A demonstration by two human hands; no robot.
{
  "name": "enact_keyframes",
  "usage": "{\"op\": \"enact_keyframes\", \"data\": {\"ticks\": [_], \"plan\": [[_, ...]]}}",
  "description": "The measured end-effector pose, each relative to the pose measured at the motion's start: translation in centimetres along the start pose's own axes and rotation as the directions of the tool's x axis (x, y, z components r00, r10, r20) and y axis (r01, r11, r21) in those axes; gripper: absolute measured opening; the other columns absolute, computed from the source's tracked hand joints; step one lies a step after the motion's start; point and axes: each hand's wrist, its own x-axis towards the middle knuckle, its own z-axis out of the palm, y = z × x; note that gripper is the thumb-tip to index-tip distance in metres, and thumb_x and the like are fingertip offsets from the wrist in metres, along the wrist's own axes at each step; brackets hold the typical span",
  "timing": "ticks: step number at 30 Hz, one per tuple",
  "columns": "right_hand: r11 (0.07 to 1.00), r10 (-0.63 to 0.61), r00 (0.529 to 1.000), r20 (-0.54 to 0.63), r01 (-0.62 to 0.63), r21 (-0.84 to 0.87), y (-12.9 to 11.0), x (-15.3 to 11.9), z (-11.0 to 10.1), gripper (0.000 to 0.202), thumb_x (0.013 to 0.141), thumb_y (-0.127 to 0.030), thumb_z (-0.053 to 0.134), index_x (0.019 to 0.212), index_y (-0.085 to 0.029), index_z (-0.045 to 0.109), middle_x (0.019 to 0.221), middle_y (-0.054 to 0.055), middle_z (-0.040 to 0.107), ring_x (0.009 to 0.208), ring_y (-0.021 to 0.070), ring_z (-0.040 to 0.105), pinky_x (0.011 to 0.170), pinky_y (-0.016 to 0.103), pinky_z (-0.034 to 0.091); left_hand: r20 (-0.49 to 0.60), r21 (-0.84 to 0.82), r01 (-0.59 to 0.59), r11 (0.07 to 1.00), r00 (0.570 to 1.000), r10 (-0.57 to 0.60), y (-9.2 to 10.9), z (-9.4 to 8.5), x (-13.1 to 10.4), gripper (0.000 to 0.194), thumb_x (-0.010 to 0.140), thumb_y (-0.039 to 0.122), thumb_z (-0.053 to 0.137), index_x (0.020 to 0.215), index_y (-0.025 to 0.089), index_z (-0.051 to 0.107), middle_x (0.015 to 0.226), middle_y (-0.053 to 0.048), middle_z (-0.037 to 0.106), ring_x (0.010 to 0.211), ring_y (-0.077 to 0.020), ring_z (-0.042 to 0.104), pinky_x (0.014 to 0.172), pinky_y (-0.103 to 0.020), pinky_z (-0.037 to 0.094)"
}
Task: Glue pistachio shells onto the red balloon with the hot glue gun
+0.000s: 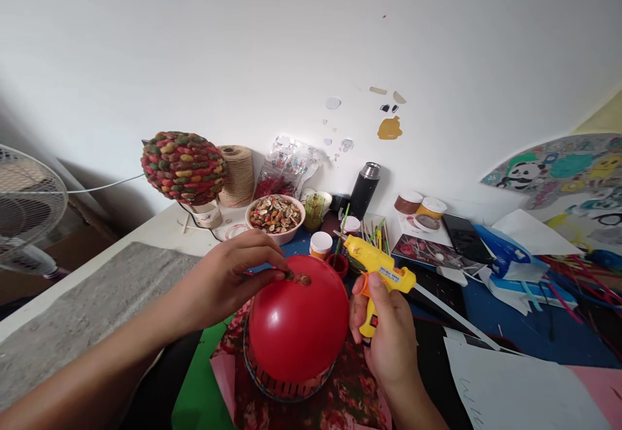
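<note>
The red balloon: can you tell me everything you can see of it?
The red balloon is rounded, smooth and glossy, like stretched rubber, with a bright glare spot toward the picture's left. It looks well inflated and sits in a round, slatted basket. On its upper part are a brown lump and a small greenish piece, which the left hand touches with its fingertips. Beside it, the right hand holds a yellow glue gun. No knot shows.

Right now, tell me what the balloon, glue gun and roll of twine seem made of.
Balloon: stretched rubber, probably latex; smooth, glossy, with a bright highlight.
Glue gun: hard plastic, by its smooth, molded yellow body.
Twine: coarse plant fiber, perhaps jute; matte, tan, visibly wound.
</note>
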Motion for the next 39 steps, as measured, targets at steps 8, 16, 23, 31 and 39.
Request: {"op": "enact_keyframes", "data": {"ticks": [8, 16, 23, 31, 39], "plan": [[0.996, -0.063, 0.998, 0.019, 0.062, 0.061, -0.6, 0.2, -0.1, 0.06, 0.097, -0.078, 0.079, 0.096, -0.017, 0.078, 0.05, -0.005, 0.055, 0.036, 0.0114, 0.048, 0.04, 0.022, 0.036, -0.18, 0.016, 0.162, 0.987, 0.971, -0.156, -0.4, -1.5, -1.1, 0.018, 0.112, 0.039, 0.071, 0.112, 0.025, 0.083, 0.104, -0.006, 0.085, 0.093, -0.0219, 0.079, 0.087, -0.032, 0.064], [0.978, -0.064, 0.998, -0.007, 0.064, 0.198, -2.0, 0.6, 0.3, 0.066, 0.087, -0.081, 0.086, 0.091, -0.016, 0.081, 0.047, -0.006, 0.053, 0.033, 0.0078, 0.043, 0.037, 0.018, 0.03, -0.255, -0.034, 0.34, 0.94, 0.906, -0.337, -1.5, -2.8, -0.8, 0.038, 0.106, 0.06, 0.075, 0.105, 0.023, 0.083, 0.099, -0.007, 0.086, 0.091, -0.0235, 0.081, 0.081, -0.03, 0.062], [0.972, -0.051, 0.999, 0.018, 0.045, 0.231, -1.6, 0.3, 0.0, 0.067, 0.087, -0.081, 0.086, 0.074, -0.018, 0.07, 0.043, -0.006, 0.051, 0.033, 0.008, 0.042, 0.037, 0.018, 0.029, -0.192, 0.011, 0.19, 0.982, 0.964, -0.184, 2.3, -1.9, 0.7, 0.02, 0.111, 0.041, 0.072, 0.106, 0.025, 0.083, 0.1, -0.004, 0.085, 0.09, -0.0199, 0.078, 0.081, -0.028, 0.059], [0.955, -0.097, 0.994, 0.05, 0.078, 0.285, -2.0, 0.4, -0.2, 0.067, 0.089, -0.083, 0.083, 0.079, -0.017, 0.074, 0.044, -0.007, 0.051, 0.032, 0.0068, 0.039, 0.036, 0.017, 0.028, -0.082, 0.018, -0.103, 0.995, 0.991, 0.104, 7.1, 2.0, 2.8, 0.016, 0.11, 0.013, 0.068, 0.115, 0.024, 0.079, 0.104, -0.004, 0.083, 0.098, -0.0183, 0.076, 0.087, -0.027, 0.059], [0.945, -0.033, 0.993, 0.114, -0.006, 0.328, -2.2, 0.0, -0.1, 0.071, 0.086, -0.089, 0.081, 0.072, -0.02, 0.071, 0.042, -0.005, 0.051, 0.034, 0.01, 0.043, 0.035, 0.019, 0.03, -0.011, 0.116, -0.188, 0.975, 0.982, 0.19, 8.6, 5.0, 3.3, 0.021, 0.11, 0.012, 0.063, 0.125, 0.023, 0.071, 0.109, -0.007, 0.084, 0.095, -0.0237, 0.073, 0.085, -0.035, 0.059]]}}
